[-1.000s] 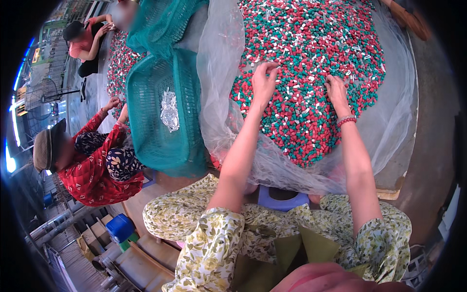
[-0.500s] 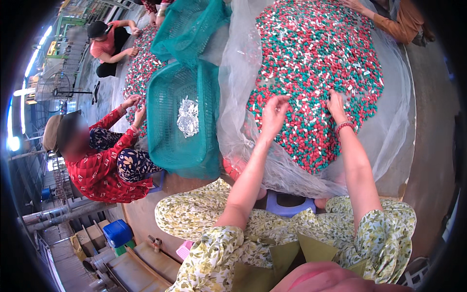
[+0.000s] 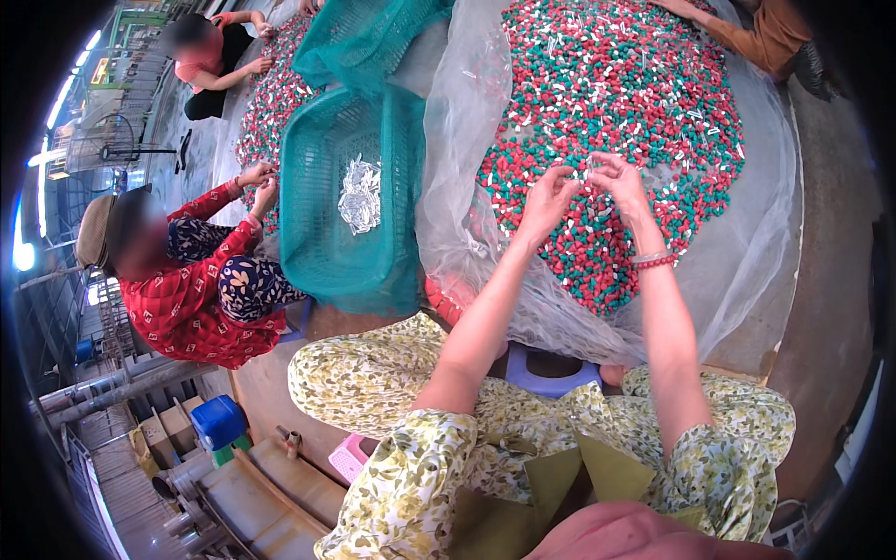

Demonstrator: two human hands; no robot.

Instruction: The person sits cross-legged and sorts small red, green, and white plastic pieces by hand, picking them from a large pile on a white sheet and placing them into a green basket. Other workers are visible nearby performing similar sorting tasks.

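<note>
A broad heap of small red, green and white pieces [image 3: 616,121] lay spread on a clear plastic sheet [image 3: 756,271], which kept the loose bits together and off the floor beneath. Both hands were raised just above the near part of the heap, toward the sheet's near edge. The left hand [image 3: 549,198] had its fingers curled and pinched close, seemingly on one or two small pieces, though what it held was too small to tell. The right hand [image 3: 618,182], wearing a red bead bracelet [image 3: 653,262] at the wrist, met it fingertip to fingertip in the same pinched pose, as if working a piece between them. Just beside the sheet's left edge sat a green mesh basket [image 3: 350,201] holding a small pile of whitish pieces [image 3: 359,193], within easy reach. Beyond it, a person in red [image 3: 187,299] picked through another spread of pieces.
</note>
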